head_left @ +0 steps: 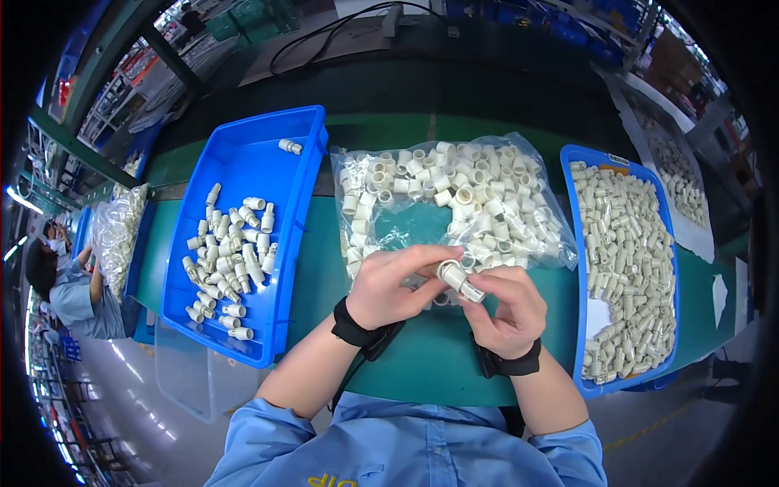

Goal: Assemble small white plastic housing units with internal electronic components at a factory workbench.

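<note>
Between my two hands, just in front of a plastic bag, is a white plastic fitting (457,277), a wide round collar with a narrower slotted end. The fingers of my left hand (388,286) close around the collar. My right hand (513,310) pinches the narrower end between thumb and fingers. Beyond them a clear plastic bag (345,162) lies spread on the green table, with many loose white plastic sleeves (487,174) on it. Some sleeves are hidden behind my hands.
At left a blue tray (235,146) holds a heap of white fittings. The blue tray (578,162) at right is filled with narrower white parts. Black cable (312,36) lies at the back. Far left, a person (77,292) sits beside a bag of white parts (122,231).
</note>
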Demonstrator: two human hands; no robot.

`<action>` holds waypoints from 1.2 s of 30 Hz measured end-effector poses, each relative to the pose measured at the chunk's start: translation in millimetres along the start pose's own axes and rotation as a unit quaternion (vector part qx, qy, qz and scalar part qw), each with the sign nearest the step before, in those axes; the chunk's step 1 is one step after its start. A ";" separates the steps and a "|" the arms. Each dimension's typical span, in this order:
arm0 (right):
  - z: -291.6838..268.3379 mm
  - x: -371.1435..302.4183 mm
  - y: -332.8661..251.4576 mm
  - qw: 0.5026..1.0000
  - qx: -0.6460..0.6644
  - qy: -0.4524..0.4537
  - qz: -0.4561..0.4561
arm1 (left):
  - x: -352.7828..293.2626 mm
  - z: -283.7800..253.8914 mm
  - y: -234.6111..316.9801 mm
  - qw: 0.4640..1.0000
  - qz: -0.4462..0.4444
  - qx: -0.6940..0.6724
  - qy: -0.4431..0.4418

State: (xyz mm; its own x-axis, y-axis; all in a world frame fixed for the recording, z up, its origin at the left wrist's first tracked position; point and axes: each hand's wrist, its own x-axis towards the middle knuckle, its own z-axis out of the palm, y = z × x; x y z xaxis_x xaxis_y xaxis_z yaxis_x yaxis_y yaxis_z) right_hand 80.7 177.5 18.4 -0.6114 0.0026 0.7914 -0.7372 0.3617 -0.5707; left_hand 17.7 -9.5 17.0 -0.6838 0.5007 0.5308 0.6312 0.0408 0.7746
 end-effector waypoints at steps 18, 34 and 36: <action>2.4 0.9 2.6 0.996 0.001 -0.033 -0.082 | -1.6 -1.8 -3.3 0.999 0.037 -0.004 0.024; 4.2 2.6 4.1 0.998 -0.029 -0.020 -0.049 | 4.6 7.1 -4.3 0.999 0.023 -0.035 0.026; 3.8 1.8 4.7 0.998 -0.033 -0.025 -0.043 | 4.7 7.0 -4.1 0.999 0.019 -0.032 0.021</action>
State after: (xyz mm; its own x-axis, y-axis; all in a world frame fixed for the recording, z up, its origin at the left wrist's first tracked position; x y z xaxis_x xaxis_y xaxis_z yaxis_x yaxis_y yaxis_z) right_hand 75.1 175.7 16.3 -0.5621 -0.0772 0.8234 -0.7676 0.4193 -0.4847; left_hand 14.4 -1.2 13.9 -0.6752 0.4641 0.5734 0.6334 -0.0336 0.7731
